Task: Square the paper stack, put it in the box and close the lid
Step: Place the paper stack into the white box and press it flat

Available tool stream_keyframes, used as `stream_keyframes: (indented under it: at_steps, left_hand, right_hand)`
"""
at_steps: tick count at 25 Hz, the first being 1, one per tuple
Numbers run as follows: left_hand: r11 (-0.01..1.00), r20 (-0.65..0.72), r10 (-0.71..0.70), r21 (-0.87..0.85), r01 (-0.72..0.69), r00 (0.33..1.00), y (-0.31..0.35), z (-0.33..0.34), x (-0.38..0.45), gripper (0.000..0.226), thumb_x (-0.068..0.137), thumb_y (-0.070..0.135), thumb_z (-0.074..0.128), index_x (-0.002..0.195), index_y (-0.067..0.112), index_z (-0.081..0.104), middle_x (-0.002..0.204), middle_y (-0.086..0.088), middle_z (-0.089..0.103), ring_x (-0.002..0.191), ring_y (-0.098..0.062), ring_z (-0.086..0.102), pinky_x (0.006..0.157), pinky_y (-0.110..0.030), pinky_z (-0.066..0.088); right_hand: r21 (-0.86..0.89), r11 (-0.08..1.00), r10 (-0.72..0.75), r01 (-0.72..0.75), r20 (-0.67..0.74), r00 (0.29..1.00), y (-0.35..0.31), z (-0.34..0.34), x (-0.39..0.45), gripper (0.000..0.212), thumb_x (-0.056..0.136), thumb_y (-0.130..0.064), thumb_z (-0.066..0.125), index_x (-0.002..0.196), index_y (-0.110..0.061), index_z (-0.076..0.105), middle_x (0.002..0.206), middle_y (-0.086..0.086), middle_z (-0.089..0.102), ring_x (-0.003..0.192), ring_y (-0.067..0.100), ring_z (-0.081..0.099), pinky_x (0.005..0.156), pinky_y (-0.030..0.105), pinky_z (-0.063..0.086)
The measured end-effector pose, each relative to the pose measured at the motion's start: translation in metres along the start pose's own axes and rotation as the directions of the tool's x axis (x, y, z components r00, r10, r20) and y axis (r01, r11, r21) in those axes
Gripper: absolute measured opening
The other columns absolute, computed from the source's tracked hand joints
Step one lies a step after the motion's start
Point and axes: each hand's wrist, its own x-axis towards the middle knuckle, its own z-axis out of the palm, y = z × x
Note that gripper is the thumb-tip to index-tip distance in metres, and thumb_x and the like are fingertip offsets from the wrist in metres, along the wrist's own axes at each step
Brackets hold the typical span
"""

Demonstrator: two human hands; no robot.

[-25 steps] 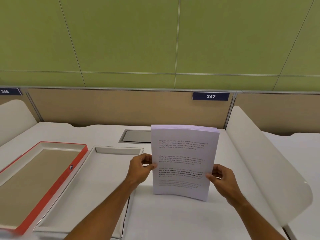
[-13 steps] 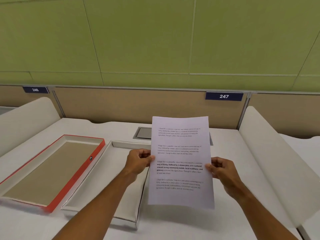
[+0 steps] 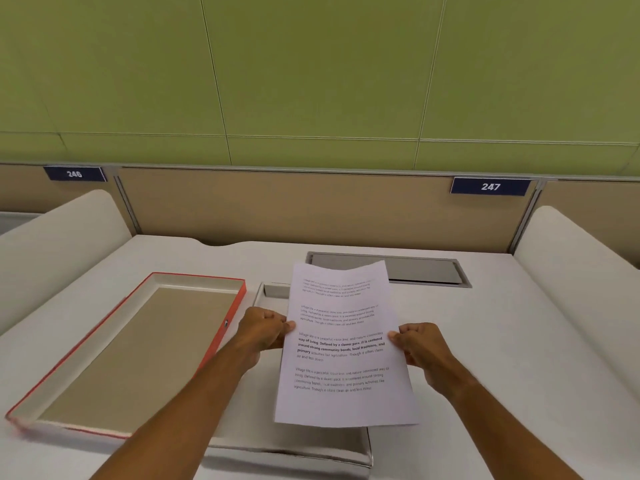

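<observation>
Both hands pinch the paper stack (image 3: 344, 344) at mid-frame: left hand (image 3: 265, 332) on one long edge, right hand (image 3: 420, 344) on the other. It hangs over the white box (image 3: 360, 448), probably not touching. Next, lower it flat inside; the red-edged lid (image 3: 221, 344) waits at left.

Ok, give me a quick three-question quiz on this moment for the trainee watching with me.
1. True or false: the paper stack already lies flat inside the white box.
2. Which hand grips the stack's edge on the side nearer the red-edged lid? A) left hand B) right hand
3. Fill in: the number plate above the grey desk hatch reads ___.

Key:
1. False. Both hands hold it up over the box, one on each side edge.
2. A.
3. 247.
</observation>
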Motion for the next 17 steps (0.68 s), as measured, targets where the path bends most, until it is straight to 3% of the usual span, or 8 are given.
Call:
stream_keyframes:
  at_steps: [2,4,6,8,13,17]
  left_hand:
    - [0.999,-0.002,-0.044,0.017,0.044,0.999,-0.008,-0.019,0.019,0.023,0.080,-0.001,0.074,0.097,-0.014,0.065,0.093,-0.020,0.077,0.079,-0.029,0.077,0.070,-0.037,0.063]
    - [0.995,0.000,-0.094,0.042,0.094,0.996,-0.013,-0.035,0.037,0.017,0.078,-0.003,0.074,0.091,-0.011,0.066,0.090,-0.020,0.077,0.076,-0.030,0.077,0.073,-0.042,0.063]
    - [0.989,-0.007,-0.128,0.075,0.128,0.992,-0.017,-0.044,0.049,0.012,0.078,-0.004,0.074,0.085,-0.007,0.065,0.087,-0.019,0.076,0.071,-0.028,0.076,0.066,-0.040,0.064]
    - [0.981,-0.012,-0.152,0.117,0.152,0.988,-0.020,-0.050,0.058,0.013,0.078,-0.004,0.074,0.086,-0.005,0.064,0.087,-0.018,0.076,0.069,-0.026,0.075,0.060,-0.038,0.064]
    - [0.960,-0.006,-0.166,0.227,0.163,0.986,-0.032,-0.055,0.069,0.028,0.076,0.000,0.077,0.099,-0.005,0.061,0.100,-0.019,0.073,0.086,-0.032,0.073,0.074,-0.045,0.063]
    - [0.904,-0.042,-0.103,0.413,0.111,0.994,-0.032,-0.050,0.066,0.026,0.078,0.010,0.078,0.089,0.004,0.056,0.097,-0.011,0.069,0.065,-0.016,0.063,0.050,-0.024,0.052]
  right_hand:
    - [-0.065,0.997,0.045,-0.048,-0.040,0.998,0.001,0.031,0.007,0.041,0.089,-0.008,0.065,0.052,-0.010,0.046,0.071,0.014,0.070,0.063,0.023,0.072,0.057,0.030,0.059]
    - [-0.091,0.986,0.127,-0.136,-0.104,0.987,0.000,0.058,0.014,0.040,0.087,-0.005,0.064,0.051,-0.010,0.047,0.065,0.009,0.067,0.058,0.020,0.070,0.050,0.026,0.056]
    - [-0.123,0.969,0.197,-0.214,-0.133,0.971,-0.003,0.078,0.019,0.021,0.085,-0.006,0.063,0.065,-0.006,0.058,0.073,0.008,0.072,0.065,0.022,0.073,0.051,0.028,0.059]
    - [-0.176,0.948,0.240,-0.265,-0.149,0.959,-0.005,0.094,0.022,0.008,0.083,-0.008,0.061,0.080,-0.001,0.063,0.083,0.013,0.074,0.072,0.028,0.074,0.061,0.035,0.064]
    - [-0.295,0.899,0.269,-0.323,-0.209,0.940,-0.001,0.114,0.027,0.017,0.081,-0.012,0.060,0.091,0.001,0.061,0.089,0.015,0.073,0.080,0.031,0.073,0.074,0.044,0.064]
    - [-0.404,0.863,0.226,-0.303,-0.226,0.947,0.000,0.121,0.029,0.009,0.084,-0.015,0.061,0.082,-0.007,0.057,0.085,0.010,0.071,0.076,0.028,0.071,0.071,0.038,0.063]
